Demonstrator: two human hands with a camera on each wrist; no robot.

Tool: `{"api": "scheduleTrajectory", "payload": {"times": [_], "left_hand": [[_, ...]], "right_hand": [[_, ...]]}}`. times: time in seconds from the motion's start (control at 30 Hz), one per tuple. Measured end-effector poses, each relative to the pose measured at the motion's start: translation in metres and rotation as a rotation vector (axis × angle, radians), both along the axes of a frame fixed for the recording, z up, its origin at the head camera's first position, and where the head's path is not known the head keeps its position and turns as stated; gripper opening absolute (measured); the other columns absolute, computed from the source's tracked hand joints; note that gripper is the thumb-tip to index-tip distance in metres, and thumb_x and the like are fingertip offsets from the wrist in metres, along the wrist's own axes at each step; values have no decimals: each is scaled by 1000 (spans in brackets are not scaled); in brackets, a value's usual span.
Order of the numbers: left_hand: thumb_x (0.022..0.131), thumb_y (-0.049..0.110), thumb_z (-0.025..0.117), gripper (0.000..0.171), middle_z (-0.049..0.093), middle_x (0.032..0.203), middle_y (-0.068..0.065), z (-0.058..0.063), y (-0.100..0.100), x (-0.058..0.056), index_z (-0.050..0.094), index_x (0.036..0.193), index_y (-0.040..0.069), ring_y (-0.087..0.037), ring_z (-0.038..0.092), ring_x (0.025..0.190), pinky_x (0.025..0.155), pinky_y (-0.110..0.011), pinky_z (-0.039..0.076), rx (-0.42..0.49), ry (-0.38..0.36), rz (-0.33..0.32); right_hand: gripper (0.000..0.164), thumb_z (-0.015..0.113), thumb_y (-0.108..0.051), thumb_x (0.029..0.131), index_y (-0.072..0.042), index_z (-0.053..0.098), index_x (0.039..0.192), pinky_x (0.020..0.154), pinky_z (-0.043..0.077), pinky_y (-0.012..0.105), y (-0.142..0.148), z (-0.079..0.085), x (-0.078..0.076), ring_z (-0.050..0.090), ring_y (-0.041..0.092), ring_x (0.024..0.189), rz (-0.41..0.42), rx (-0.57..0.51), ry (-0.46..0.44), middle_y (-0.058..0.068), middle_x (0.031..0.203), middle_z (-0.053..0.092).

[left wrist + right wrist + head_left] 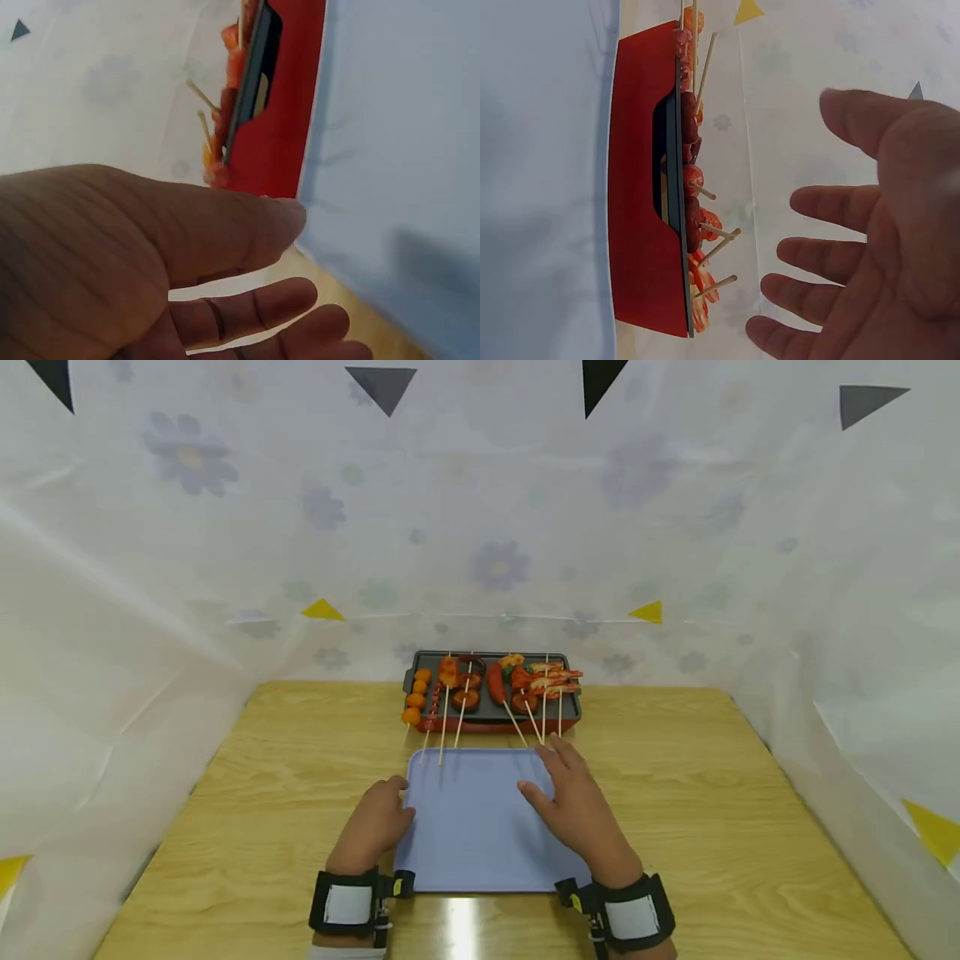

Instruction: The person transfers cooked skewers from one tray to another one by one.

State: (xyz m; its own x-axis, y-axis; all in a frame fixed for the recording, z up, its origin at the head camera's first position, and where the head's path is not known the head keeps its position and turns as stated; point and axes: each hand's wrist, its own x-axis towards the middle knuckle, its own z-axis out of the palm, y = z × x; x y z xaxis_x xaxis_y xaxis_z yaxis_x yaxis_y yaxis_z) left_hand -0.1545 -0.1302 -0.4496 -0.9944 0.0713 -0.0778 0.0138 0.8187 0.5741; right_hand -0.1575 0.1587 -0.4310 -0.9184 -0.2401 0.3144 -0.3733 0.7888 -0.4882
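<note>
My right hand (576, 806), fingers spread, hovers over the tray (465, 835); my left hand (371, 822), apparently loose, adjoins it. Sweeping forward could dislodge skewers (555, 682) beyond my right fingertips.

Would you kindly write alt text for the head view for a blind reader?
A person's left hand is at the left edge of a pale blue tray on a wood-grain table, with the right hand spread over the tray's right side. Beyond it, a red-and-black grill bears skewered food. A flower-patterned white sheet hangs behind.
</note>
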Motion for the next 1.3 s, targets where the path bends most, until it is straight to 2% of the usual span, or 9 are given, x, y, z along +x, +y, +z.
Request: {"api": "scheduleTrajectory", "payload": {"times": [0.07,0.13,0.3,0.63,0.73,0.83,0.93,1.07,1.3], "left_hand": [[88,6,65,42,63,99,-19,-6,-5,-2,56,124,-12,-27,59,83,74,-44,52,15,-22,7],[88,6,65,44,63,91,-16,-11,-10,-3,55,126,-14,-25,59,78,69,-41,51,39,-56,14],[88,10,68,44,58,77,-4,-23,-21,-7,57,126,-9,-18,53,67,58,-32,44,109,-113,33],[91,4,62,42,56,81,-6,-27,-23,-9,55,131,-7,-18,56,63,56,-31,47,283,-233,35],[91,4,62,41,55,82,-7,-28,-23,-10,55,131,-5,-18,56,64,56,-31,48,311,-256,44],[91,3,61,41,55,84,-8,-30,-22,-11,55,131,-5,-19,56,67,56,-31,49,344,-266,60],[91,1,59,42,56,85,-9,-30,-20,-10,54,131,-7,-20,57,67,56,-32,50,373,-263,68],[89,0,58,42,55,83,-10,-30,-18,-9,53,131,-8,-21,57,66,55,-33,51,372,-276,73],[89,1,60,41,54,81,-11,-25,-21,-14,53,129,-4,-21,58,62,54,-31,52,377,-327,63]], "right_hand": [[56,72,-27,92,2,55,137,103,38,60,2,-1,-2,37,43,137,-17,-29,35,25,148,42],[52,73,-23,91,3,57,133,101,40,59,3,-2,-3,43,42,133,-33,-56,80,26,143,47],[45,76,-14,88,5,62,127,94,46,58,6,-2,-7,54,42,122,-58,-117,209,26,131,57],[22,68,-1,89,2,70,110,89,50,53,6,1,-6,61,32,113,-153,-326,389,15,118,66],[22,63,-2,92,0,70,112,86,51,43,7,2,-6,62,25,112,-191,-434,321,11,117,68],[23,59,-12,98,-4,68,117,83,49,33,8,6,-5,60,17,109,-237,-582,140,6,119,67],[27,55,-21,102,-5,66,120,83,47,29,11,10,-5,58,15,106,-287,-676,-10,4,120,66],[25,54,-22,102,-5,65,117,80,49,28,23,12,-12,60,17,102,-332,-686,-55,8,115,66],[27,56,-23,101,-2,60,119,69,57,31,40,18,-40,62,23,97,-331,-736,-99,14,113,62]]}}
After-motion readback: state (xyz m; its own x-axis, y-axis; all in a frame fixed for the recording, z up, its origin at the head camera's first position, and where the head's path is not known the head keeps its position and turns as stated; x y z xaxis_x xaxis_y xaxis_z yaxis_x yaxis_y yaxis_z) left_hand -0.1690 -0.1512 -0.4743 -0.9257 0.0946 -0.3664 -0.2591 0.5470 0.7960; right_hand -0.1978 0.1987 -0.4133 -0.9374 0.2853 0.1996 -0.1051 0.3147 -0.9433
